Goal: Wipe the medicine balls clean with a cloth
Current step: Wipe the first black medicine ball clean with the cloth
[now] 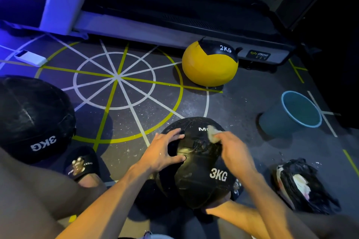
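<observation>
— Now, what is being held at the centre?

— A black medicine ball marked 3KG (196,163) is kept low in the middle of the view, between the person's legs. It is steadied by the left hand (163,153), whose fingers are spread and laid against the ball's left upper side, the thumb lower down; nothing is pinched by them.

— And the cloth?

— A pale cloth (212,133) is gripped in the right hand (235,153), with the fingers curled round it, and is pressed against the upper right of the ball, just beside some white lettering that is partly covered. The hand appears slightly blurred.

— Are other balls seen?

— A second black ball marked 3KG (35,120) is found at the left edge, just beside a black slipper (81,163) worn on a foot. A yellow and black ball marked 2KG (210,64) is set farther off, close to the base of a treadmill (174,25).

— What else is laid on the floor?

— A blue bucket (291,114) is stood to the right, well apart from the held ball. A black plastic bag (303,184) with something pale inside is left near the right forearm. White and yellow lines are painted across the dark floor (242,99) in a wheel pattern, and a small white box (31,58) is seen at the far left.
</observation>
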Motion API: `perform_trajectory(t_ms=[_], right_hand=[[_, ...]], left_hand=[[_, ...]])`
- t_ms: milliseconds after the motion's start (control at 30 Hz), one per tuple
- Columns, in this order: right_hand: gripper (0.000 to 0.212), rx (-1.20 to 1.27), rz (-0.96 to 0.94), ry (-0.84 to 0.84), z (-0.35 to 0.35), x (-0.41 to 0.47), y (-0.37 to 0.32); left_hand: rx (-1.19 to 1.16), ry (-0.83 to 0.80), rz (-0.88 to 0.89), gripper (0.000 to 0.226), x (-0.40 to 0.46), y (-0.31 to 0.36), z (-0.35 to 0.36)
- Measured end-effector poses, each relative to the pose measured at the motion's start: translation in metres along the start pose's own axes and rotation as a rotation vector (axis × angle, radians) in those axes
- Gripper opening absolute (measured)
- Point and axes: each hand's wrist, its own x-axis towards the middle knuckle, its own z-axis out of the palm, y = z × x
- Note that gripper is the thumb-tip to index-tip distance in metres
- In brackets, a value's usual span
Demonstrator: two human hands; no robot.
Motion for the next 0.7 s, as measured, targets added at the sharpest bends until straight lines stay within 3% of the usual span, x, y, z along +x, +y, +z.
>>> perform_trajectory(t_ms=[100,167,300,400,567,633,700], right_hand=[[0.031,0.217,0.204,0.168,-0.005,-0.001,0.014],[0.03,0.301,0.191,0.272,0.001,-0.004,-0.007],[0.03,0.227,-0.163,0.233,0.039,-0.027,-0.068],[0.031,0.125,-0.345,0.208,0.04,-0.027,-0.062],[0.034,0.204,0.104,0.31,0.026,-0.02,-0.032],[0.033,0.217,-0.029,0.314,0.035,-0.024,-0.061],[0.024,0.199,-0.282,0.23,0.046,-0.035,-0.09]], left_hand=[[0.004,-0.001,-0.01,0.097,-0.003,-0.004,-0.001],[-0.001,-0.01,-0.008,0.099,-0.005,-0.006,0.001],[-0.022,0.025,-0.011,0.108,-0.009,-0.009,0.004],[0.024,0.062,-0.018,0.105,-0.015,-0.012,-0.001],[0.008,0.077,-0.024,0.099,-0.019,-0.017,-0.002],[0.004,0.086,-0.024,0.099,-0.019,-0.017,-0.001],[0.018,0.093,-0.026,0.098,-0.02,-0.018,-0.002]])
